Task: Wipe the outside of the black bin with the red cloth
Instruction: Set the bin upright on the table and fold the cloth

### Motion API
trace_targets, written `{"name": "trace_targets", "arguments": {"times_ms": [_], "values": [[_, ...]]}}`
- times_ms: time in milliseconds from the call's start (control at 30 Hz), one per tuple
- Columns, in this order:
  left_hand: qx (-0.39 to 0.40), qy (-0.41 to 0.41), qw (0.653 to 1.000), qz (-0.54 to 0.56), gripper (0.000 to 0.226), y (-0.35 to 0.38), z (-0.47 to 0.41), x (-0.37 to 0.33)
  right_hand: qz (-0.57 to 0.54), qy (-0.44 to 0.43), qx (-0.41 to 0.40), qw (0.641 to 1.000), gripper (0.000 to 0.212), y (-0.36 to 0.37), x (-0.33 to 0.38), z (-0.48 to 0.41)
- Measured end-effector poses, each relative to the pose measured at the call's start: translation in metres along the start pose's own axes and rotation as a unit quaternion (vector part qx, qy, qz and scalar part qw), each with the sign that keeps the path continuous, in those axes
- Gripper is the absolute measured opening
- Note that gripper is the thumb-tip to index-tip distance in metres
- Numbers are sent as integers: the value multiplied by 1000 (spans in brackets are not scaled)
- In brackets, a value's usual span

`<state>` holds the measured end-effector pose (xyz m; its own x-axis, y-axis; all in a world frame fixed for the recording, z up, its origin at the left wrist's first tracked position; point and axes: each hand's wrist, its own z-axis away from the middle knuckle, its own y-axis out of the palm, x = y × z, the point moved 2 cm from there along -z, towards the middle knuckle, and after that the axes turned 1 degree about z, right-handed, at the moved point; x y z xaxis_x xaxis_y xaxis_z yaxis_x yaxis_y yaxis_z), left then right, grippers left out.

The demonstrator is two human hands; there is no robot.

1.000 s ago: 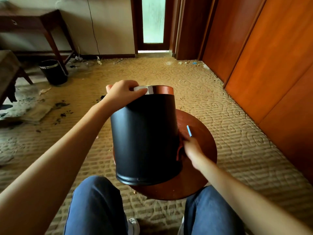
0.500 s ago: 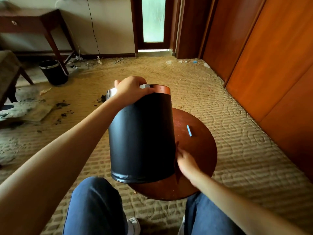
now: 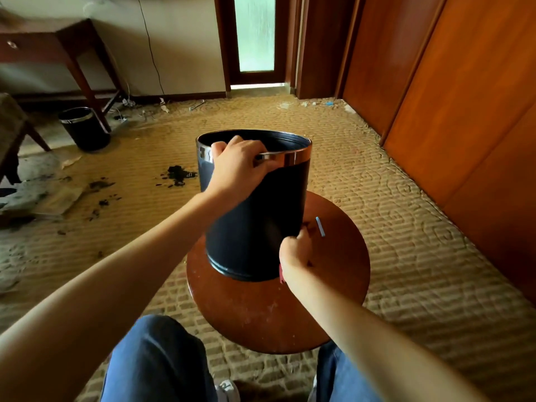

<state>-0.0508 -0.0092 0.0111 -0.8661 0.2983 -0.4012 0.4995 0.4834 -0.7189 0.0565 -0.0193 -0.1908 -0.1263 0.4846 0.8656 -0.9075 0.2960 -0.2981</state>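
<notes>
- Whereas half a second ago its mouth was turned away from the camera, the black bin (image 3: 255, 216) now shows its dark inside. It stands closer to upright over the far left part of the round wooden table (image 3: 261, 314). Whether its base sits flat there cannot be told.
- The left hand (image 3: 237, 166) has stayed on the metal rim, fingers curled over the edge and gripping it. It has swung the bin round with it.
- The right hand (image 3: 295, 253) was down by the base a moment ago and is now pressed to the lower right wall. Its fingers are bunched round the red cloth (image 3: 281, 275), of which only a thin edge shows below the wrist.
- This reads as a wiping stroke in progress along the right flank, with the left hand turning new wall towards the cloth. The near and left faces probably remain to be done.
- A small blue stick (image 3: 320, 226) lies on the table just beside the working hand and could get knocked.
</notes>
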Motion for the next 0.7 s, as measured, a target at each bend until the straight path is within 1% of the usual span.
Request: {"name": "trace_targets", "arguments": {"times_ms": [33, 100, 133, 200, 300, 367, 500, 633, 700], "values": [[-12, 11, 1000, -3, 27, 7, 4, 4, -27, -5, 18, 999, 53, -3, 22, 12], [-38, 22, 999, -12, 30, 19, 11, 13, -91, -22, 9, 996, 51, 0, 36, 10], [-56, 20, 998, -15, 31, 22, 12, 16, -125, -23, 9, 992, 50, -3, 42, 10], [-82, 6, 997, -17, 30, 27, 13, 21, -157, -26, 13, 987, 49, -5, 42, 3], [-105, -19, 994, -27, 29, 32, 21, 24, -106, -60, 25, 992, 52, -6, 48, 1], [-109, -20, 993, -36, 26, 39, 32, 25, -96, -71, 26, 993, 49, -4, 44, -8], [-86, 21, 995, -46, 24, 57, 51, 36, -99, -48, 45, 993, 40, 2, 41, -18], [-63, 18, 997, -40, 24, 61, 51, 45, -81, -31, 77, 993, 41, 1, 40, -29], [-55, 22, 997, -47, 24, 60, 50, 44, -73, -22, 105, 992, 38, -9, 45, -30]]}}
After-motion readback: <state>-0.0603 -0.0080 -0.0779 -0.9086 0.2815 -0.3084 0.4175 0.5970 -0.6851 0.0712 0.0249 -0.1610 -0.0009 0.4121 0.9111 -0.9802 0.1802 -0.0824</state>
